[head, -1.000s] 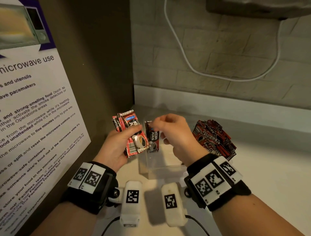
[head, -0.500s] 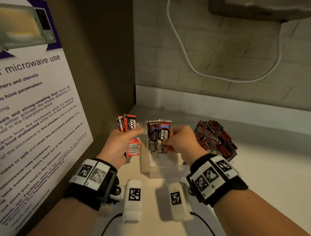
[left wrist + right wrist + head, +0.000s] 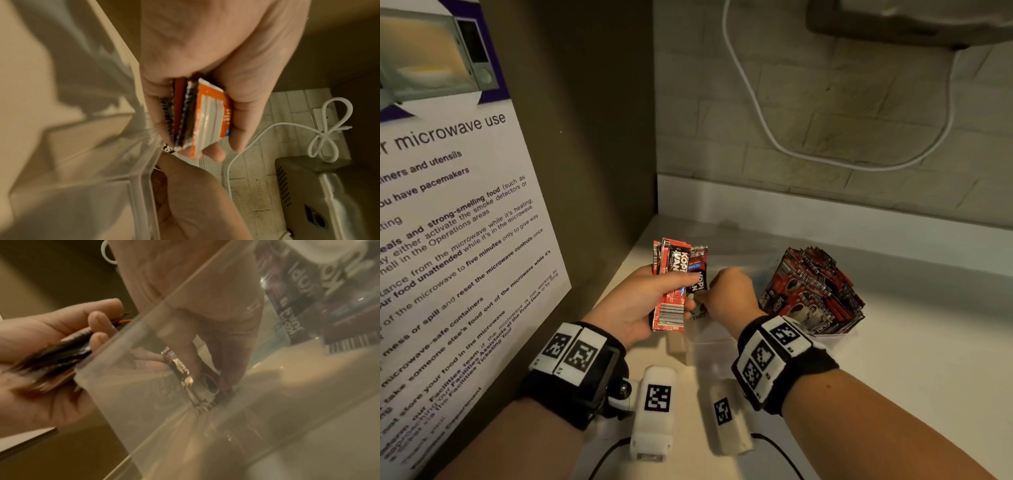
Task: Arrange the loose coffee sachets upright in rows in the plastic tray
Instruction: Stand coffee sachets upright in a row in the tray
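Wrists, each wearing a black band with square-patterned markers, are lying nearest the camera, above the pale counter [image 3: 914,359]. Just beyond them, the clear plastic tray [image 3: 709,342] is standing near the counter's left rear corner. The left hand [image 3: 633,308] is clamping a stack of red coffee sachets [image 3: 671,287] upright, thumb across the front and fingers [image 3: 240,113] behind, so the stack is sticking up past the fingertips, just left of the tray's wall. The right hand [image 3: 729,298] is reaching down into the tray, its fingers [image 3: 226,369] pinching a dark Kopi Juan sachet [image 3: 698,284]; the right wrist view is showing this sachet's lower edge touching the tray floor below the fingertips. Farther right, a heap of loose sachets [image 3: 811,291] is sitting on the counter. A white cable [image 3: 756,109] is hanging on the brick wall behind.
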